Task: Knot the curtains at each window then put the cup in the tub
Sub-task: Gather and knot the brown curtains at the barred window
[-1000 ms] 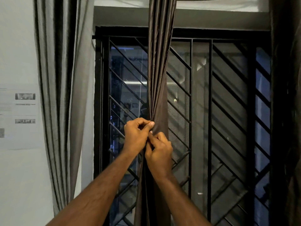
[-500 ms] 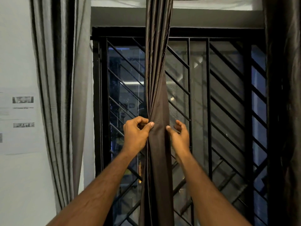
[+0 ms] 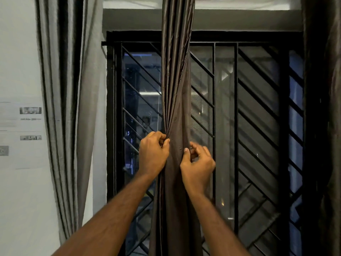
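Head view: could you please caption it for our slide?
Both hands, left and right, gather the brown curtain before a barred window.

Both hands (image 3: pixel 154 154) on brown curtain (image 3: pixel 175 89)

two hands (image 3: pixel 153 154) (image 3: pixel 197 163), three curtains (image 3: pixel 175 89) (image 3: pixel 68 89) (image 3: pixel 323 108), one barred window (image 3: pixel 249 117), perhaps two wall papers (image 3: pixel 20 133).

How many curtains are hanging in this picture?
3. A grey curtain hangs left beside the wall, a brown curtain hangs mid-window, gripped by both hands, and a dark curtain at the right edge. More may hang out of view.
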Demonstrator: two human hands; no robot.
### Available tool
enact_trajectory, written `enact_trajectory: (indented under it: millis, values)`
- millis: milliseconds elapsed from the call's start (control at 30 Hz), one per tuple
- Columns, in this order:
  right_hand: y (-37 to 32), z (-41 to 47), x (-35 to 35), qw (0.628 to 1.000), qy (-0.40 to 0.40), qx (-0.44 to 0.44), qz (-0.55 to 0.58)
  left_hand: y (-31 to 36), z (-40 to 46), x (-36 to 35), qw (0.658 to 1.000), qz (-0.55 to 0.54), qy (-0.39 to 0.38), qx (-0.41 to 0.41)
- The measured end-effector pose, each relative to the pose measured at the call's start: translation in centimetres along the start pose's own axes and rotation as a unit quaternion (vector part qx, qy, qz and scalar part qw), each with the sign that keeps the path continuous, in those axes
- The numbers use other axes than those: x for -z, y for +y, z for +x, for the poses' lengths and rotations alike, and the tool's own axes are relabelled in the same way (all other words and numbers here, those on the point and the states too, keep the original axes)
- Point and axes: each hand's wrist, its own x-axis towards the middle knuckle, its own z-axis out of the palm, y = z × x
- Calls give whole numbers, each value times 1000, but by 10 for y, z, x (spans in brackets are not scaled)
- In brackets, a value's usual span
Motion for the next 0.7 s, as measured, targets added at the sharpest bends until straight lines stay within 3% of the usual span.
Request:
enact_trajectory:
  millis: [200,467,700]
  values:
    - [-10,-11,0,986,-116,104,-54,9,-1,-10,999,-26,1,26]
    - [-9,-13,0,979,-183,89,17,4,-5,-2,966,-218,-19,138]
    - [-10,-13,5,967,-197,159,-17,16,-9,3,974,-194,-23,117]
